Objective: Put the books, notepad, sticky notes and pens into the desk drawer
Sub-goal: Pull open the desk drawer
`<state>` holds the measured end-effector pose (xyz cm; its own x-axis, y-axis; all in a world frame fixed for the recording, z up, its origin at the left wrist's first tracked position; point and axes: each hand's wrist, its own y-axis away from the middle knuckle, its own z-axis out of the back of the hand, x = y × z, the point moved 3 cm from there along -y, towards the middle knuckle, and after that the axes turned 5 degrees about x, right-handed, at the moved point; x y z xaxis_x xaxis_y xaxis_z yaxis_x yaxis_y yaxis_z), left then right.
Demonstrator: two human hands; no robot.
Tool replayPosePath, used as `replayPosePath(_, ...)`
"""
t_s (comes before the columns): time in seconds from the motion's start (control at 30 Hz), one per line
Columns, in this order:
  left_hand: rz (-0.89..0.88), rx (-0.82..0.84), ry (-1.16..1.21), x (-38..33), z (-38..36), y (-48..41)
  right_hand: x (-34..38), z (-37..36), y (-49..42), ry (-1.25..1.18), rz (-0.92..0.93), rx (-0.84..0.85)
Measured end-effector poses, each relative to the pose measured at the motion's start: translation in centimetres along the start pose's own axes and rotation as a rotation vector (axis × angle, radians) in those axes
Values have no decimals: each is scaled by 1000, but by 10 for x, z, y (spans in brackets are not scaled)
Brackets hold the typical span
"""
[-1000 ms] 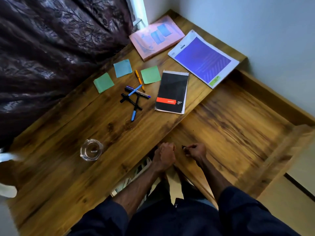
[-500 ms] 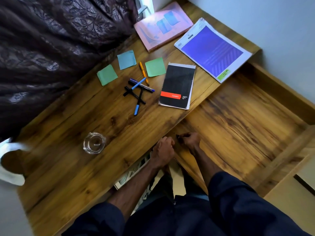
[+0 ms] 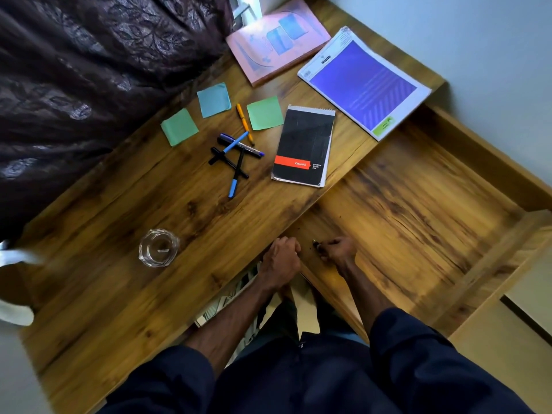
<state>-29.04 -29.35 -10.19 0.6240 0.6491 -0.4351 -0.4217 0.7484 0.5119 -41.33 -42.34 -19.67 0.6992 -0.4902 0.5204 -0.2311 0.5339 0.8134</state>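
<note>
A pink book [image 3: 277, 46] and a purple-covered book [image 3: 363, 82] lie at the far end of the wooden desk [image 3: 119, 279]. A black spiral notepad [image 3: 304, 144] lies nearer, beside three sticky notes: green [image 3: 179, 127], blue [image 3: 213, 100] and green [image 3: 265, 112]. Several pens [image 3: 236, 153] lie crossed in a pile, with an orange pen [image 3: 244, 122] just behind them. The drawer [image 3: 418, 210] stands pulled out on the right, with nothing inside. My left hand [image 3: 282, 258] is curled at the drawer's near-left corner. My right hand [image 3: 337, 252] pinches a small dark thing there.
A small glass dish [image 3: 158, 248] sits on the desk near the front left. A dark patterned curtain [image 3: 89, 70] hangs along the desk's left side. A pale wall [image 3: 493, 55] runs behind the drawer. Something white [image 3: 15, 309] shows at the far left edge.
The view has shifted a little. Both hands stay at the drawer's near-left corner, and nothing on the desk has moved.
</note>
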Motion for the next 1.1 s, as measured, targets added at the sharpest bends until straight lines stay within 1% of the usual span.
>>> replayPosePath(0.07,-2,1,5,0,0,0,0,1,1,6,-3,-15)
replayPosePath(0.13,-11,-3,8,1,0,0,1,1,1,73,50,-11)
replayPosePath(0.27,-21,-6,4,-1,0,1,7,-4,10,336,209,7)
replayPosePath(0.33,-20,-10,5,-1,0,1,6,-7,13,462,291,-30)
replayPosePath(0.4,-19,-9,8,0,1,1,5,-8,16,522,326,-53)
replayPosePath(0.57,-21,-18,-5,0,0,2,1,-11,24,585,388,-102)
replayPosePath(0.7,-26,-30,-7,0,-1,3,-1,-13,25,583,402,-100)
replayPosePath(0.83,-23,-30,-6,0,-1,2,3,-15,26,602,473,-97)
replayPosePath(1.1,-9,-13,-1,0,-2,0,6,-18,20,756,473,-82)
